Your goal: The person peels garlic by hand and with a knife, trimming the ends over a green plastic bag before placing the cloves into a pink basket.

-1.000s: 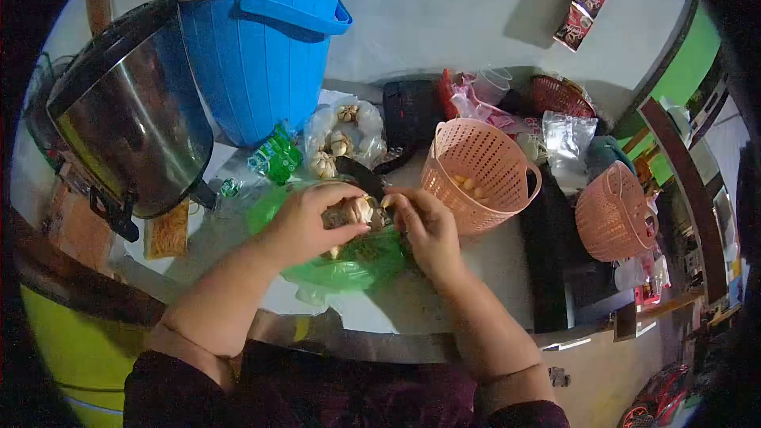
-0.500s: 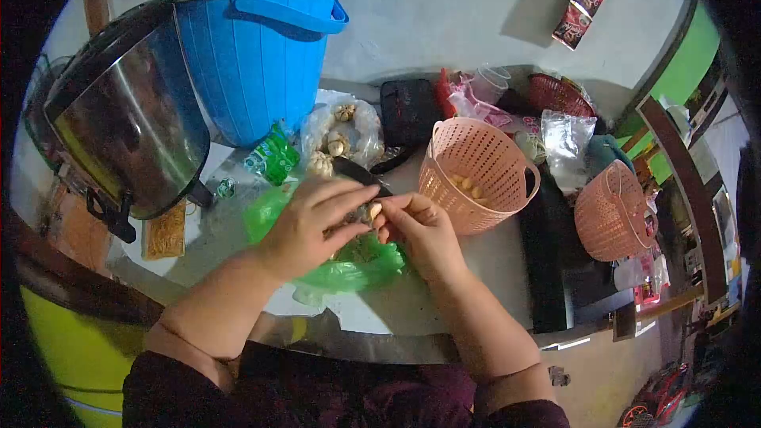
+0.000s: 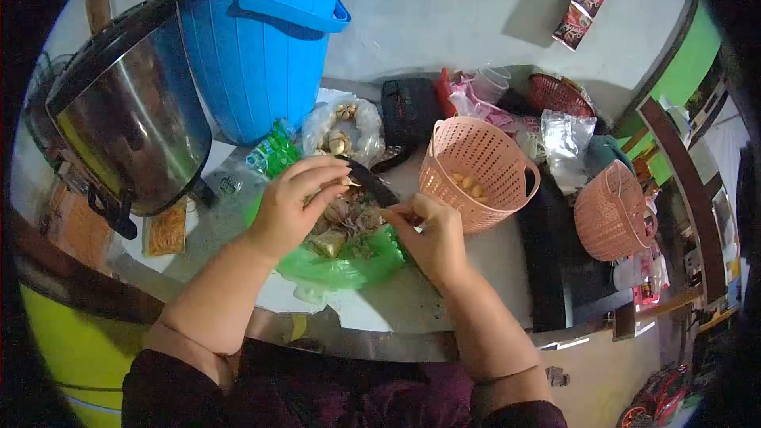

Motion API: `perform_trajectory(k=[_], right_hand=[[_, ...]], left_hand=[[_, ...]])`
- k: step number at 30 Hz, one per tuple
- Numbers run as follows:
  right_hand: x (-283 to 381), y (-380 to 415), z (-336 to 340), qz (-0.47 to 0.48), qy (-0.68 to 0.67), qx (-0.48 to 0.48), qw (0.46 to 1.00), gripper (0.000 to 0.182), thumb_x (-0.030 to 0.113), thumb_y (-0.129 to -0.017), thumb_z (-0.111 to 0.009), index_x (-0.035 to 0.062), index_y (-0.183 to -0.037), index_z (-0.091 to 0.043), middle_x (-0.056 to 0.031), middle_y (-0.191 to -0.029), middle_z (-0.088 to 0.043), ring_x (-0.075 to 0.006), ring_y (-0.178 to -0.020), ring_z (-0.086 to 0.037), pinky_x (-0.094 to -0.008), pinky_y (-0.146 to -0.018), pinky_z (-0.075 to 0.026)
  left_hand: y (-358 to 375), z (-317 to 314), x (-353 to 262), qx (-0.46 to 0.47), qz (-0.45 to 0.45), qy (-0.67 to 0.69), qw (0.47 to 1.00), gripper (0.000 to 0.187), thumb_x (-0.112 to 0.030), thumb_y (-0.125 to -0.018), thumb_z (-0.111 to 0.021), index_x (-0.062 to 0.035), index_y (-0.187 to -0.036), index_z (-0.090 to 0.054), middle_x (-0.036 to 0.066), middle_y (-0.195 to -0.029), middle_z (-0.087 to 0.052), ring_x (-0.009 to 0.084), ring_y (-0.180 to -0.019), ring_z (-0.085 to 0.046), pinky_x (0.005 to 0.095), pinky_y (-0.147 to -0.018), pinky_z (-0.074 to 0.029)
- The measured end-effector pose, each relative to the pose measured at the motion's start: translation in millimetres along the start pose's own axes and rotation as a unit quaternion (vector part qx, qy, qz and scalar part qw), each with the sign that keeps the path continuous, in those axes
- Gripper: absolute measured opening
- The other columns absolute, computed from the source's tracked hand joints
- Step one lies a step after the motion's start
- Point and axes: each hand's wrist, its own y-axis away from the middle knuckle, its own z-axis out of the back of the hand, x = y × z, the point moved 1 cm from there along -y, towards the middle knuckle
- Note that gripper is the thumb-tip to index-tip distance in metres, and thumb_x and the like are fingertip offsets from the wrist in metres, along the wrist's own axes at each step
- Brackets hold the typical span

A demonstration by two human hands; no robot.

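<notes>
My left hand [image 3: 293, 202] is raised over the left side of a green plastic bag [image 3: 341, 269], with a small pale garlic clove [image 3: 346, 181] pinched between thumb and fingertips. Dry garlic skins [image 3: 349, 226] lie in the bag. My right hand [image 3: 432, 230] is over the bag's right edge, thumb and index finger pressed together; what sits between them is too small to make out. Just right of that hand stands a pink perforated basket [image 3: 507, 198] with several peeled garlic cloves [image 3: 468, 185] at its bottom. Behind my hands, garlic bulbs [image 3: 338, 143] rest in a clear plastic bag [image 3: 366, 123].
A tall blue bucket [image 3: 254, 63] and a large dark pot [image 3: 135, 111] stand at the back left. A black pouch [image 3: 408, 111] is by the wall. Another pink basket [image 3: 609, 218] sits at the right. A green packet [image 3: 273, 152] lies near the bucket.
My hands have moved apart from their shared hold on the clove. The left hand keeps the clove, moving up and left, while the right hand has shifted slightly right, uncovering the skins.
</notes>
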Motion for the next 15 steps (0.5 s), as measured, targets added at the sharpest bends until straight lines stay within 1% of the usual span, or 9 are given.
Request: perform_trajectory(k=[1, 4, 7, 10, 13, 15], right_hand=[[0, -2, 1, 0.026, 0.043, -0.005, 0.999, 0.01, 0.013, -0.079, -0.073, 0.0038, -0.08, -0.069, -0.014, -0.081, -0.062, -0.0295, -0.071, -0.062, -0.0377, -0.065, -0.05], [4, -2, 5, 0.113, 0.236, 0.028, 0.965, 0.018, 0.015, -0.085, -0.067, -0.0009, -0.094, -0.067, -0.0151, -0.091, -0.062, -0.0287, -0.083, -0.064, -0.0383, -0.072, -0.052], [7, 3, 1, -0.021, 0.329, 0.124, 0.936, 0.04, 0.023, -0.088, -0.062, 0.0014, -0.12, -0.055, -0.019, -0.099, -0.059, -0.0364, -0.091, -0.061, -0.045, -0.078, -0.051], [-5, 14, -7, -0.025, 0.4, 0.178, 0.899, 0.062, 0.017, -0.085, -0.057, 0.0076, -0.142, -0.034, -0.0192, -0.095, -0.061, -0.0358, -0.091, -0.063, -0.0441, -0.074, -0.054], [-10, 8, -7, -0.062, 0.385, 0.244, 0.888, 0.066, 0.014, -0.084, -0.057, -0.0007, -0.142, -0.029, -0.0242, -0.096, -0.06, -0.0387, -0.093, -0.063, -0.0453, -0.078, -0.053], [-15, 8, -6, -0.065, 0.341, 0.22, 0.912, 0.064, 0.015, -0.084, -0.057, -0.0027, -0.139, -0.031, -0.0255, -0.097, -0.06, -0.0399, -0.092, -0.063, -0.0461, -0.079, -0.053]], left_hand=[[0, -2, 2, -0.014, 0.018, 0.014, 1.0, 0.024, -0.003, -0.081, -0.069, -0.0031, -0.105, -0.066, 0.013, -0.104, -0.067, 0.0279, -0.095, -0.066, 0.0354, -0.08, -0.053], [7, -5, 8, 0.048, 0.122, 0.024, 0.991, 0.024, -0.006, -0.084, -0.067, -0.0023, -0.108, -0.065, 0.014, -0.1, -0.068, 0.0287, -0.091, -0.068, 0.0354, -0.077, -0.054], [6, -4, 5, 0.064, 0.131, 0.02, 0.989, 0.024, -0.008, -0.086, -0.065, -0.0021, -0.109, -0.065, 0.015, -0.098, -0.069, 0.029, -0.089, -0.068, 0.0354, -0.076, -0.054], [7, -4, 8, 0.059, 0.123, 0.01, 0.991, 0.024, -0.007, -0.085, -0.066, -0.002, -0.109, -0.065, 0.014, -0.101, -0.068, 0.0286, -0.09, -0.068, 0.0354, -0.077, -0.054], [4, -3, 6, 0.042, 0.109, 0.003, 0.993, 0.024, -0.006, -0.084, -0.067, -0.0025, -0.109, -0.065, 0.014, -0.104, -0.068, 0.0278, -0.091, -0.068, 0.0349, -0.079, -0.054], [4, -4, 8, 0.031, 0.078, -0.016, 0.996, 0.024, -0.006, -0.084, -0.067, -0.0031, -0.109, -0.066, 0.013, -0.105, -0.068, 0.0272, -0.092, -0.067, 0.0342, -0.08, -0.054]])
